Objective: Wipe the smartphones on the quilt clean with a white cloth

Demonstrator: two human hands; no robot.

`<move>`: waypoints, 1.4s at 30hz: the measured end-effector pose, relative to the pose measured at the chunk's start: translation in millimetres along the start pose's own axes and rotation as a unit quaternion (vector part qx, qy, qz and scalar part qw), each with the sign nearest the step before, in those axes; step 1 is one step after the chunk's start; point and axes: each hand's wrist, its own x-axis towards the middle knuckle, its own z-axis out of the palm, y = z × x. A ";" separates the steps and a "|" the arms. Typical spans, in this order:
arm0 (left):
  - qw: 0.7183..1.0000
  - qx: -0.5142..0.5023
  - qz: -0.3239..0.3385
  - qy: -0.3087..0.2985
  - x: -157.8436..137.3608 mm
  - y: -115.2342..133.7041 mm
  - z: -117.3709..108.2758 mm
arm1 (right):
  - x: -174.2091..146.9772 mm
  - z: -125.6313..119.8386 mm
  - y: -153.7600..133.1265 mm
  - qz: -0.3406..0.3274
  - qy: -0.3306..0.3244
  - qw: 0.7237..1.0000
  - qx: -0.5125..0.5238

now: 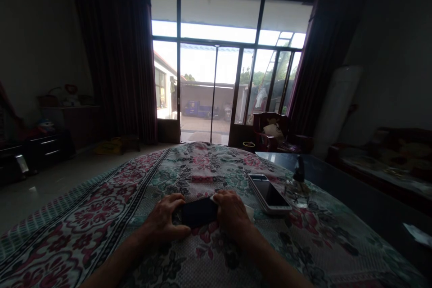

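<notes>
A dark, flat phone (199, 212) lies level just above or on the flowered cloth in front of me; its screen looks black. My left hand (166, 218) grips its left end, thumb along the near edge and fingers at the far edge. Over the right end my right hand (233, 212) is closed, knuckles up. A thin white piece (249, 213), tissue or cloth, shows from under that hand, with a bit of white at its fingertips too. To the right lies a larger white-framed phone or tablet (270, 194), screen up, looking thick at its near edge.
The flowered tablecloth (151, 258) covers the surface under my hands. Right of the white-framed device stands a glass dish (297, 197) with a dark object. A dark tabletop (357, 207) extends right, with a pale sheet (418, 234). Beyond are a wooden chair (270, 130) and glass doors (212, 94).
</notes>
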 end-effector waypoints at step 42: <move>1.000 0.011 0.019 0.021 1.6 -1.8 2.3 | -36.0 15.4 -56.2 -0.058 -0.059 0.996 -0.032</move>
